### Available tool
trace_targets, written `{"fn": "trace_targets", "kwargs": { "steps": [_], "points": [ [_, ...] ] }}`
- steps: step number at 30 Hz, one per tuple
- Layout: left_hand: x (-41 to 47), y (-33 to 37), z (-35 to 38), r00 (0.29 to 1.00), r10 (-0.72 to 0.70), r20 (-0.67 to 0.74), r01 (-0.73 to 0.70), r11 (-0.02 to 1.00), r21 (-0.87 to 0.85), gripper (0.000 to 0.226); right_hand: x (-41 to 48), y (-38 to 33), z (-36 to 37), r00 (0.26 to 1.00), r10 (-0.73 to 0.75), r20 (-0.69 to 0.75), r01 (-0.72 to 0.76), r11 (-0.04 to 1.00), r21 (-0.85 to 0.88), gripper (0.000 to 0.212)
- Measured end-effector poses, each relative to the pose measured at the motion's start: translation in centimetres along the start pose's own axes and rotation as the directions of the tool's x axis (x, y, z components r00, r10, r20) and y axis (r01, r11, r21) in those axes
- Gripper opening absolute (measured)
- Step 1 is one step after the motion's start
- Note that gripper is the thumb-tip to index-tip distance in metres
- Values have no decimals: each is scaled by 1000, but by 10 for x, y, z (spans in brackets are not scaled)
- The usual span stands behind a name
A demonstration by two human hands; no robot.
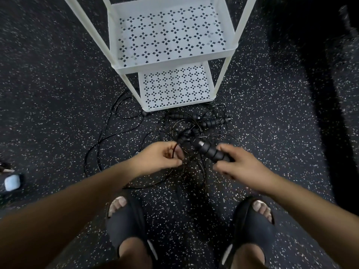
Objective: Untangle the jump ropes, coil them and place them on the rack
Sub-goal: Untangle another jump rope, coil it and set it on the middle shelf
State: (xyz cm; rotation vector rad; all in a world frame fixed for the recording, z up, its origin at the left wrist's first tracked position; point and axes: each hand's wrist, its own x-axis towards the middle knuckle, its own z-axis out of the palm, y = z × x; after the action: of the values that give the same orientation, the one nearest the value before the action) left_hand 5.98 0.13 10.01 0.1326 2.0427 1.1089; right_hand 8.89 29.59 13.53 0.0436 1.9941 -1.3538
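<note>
Pinches a thin cord (pixel 173 151) in the left hand (pixel 161 155), probably to single out one strand. Grips a ribbed black handle (pixel 213 152) in the right hand (pixel 240 166), held slantwise, metal-collared end aimed up-left into the tangle of jump ropes (pixel 209 123). Stands over that tangle on the floor (pixel 58 94), just before the white rack (pixel 174 64).

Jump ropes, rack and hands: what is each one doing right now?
jump ropes: tangled in a heap on the floor
rack: standing upright, no rope on it
left hand: pinching a thin cord
right hand: gripping a black handle
</note>
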Motion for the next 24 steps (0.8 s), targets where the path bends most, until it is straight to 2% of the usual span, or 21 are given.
{"fn": "trace_targets", "kwargs": {
  "steps": [2, 4, 8, 13, 19, 24],
  "points": [
    [-15, 1, -4, 999, -27, 17, 28, 998, -48, 8, -21, -26, -11, 998, -43, -36, 46, 997, 67, 13],
    [-34, 4, -8, 999, -50, 6, 50, 994, -99, 13, -43, -51, -17, 994, -77, -80, 86, 988, 126, 10],
    [-74, 24, -19, 995, -97, 2, 96, 990, -105, 14, -79, -95, -23, 970, -165, -177, 202, 954, 222, 18],
    [-120, 63, -46, 994, -103, -37, 103, 994, -21, 13, -126, -152, -36, 936, -261, -236, 324, 901, 287, 14],
    [-168, 123, -64, 997, -27, -73, 41, 979, 202, 11, -190, -210, -40, 878, -361, -314, 447, 853, 270, 16],
    [-209, 177, -69, 993, 81, -86, -55, 961, 270, 23, -221, -237, -27, 862, -388, -326, 486, 815, 315, 14]
  ]
}}
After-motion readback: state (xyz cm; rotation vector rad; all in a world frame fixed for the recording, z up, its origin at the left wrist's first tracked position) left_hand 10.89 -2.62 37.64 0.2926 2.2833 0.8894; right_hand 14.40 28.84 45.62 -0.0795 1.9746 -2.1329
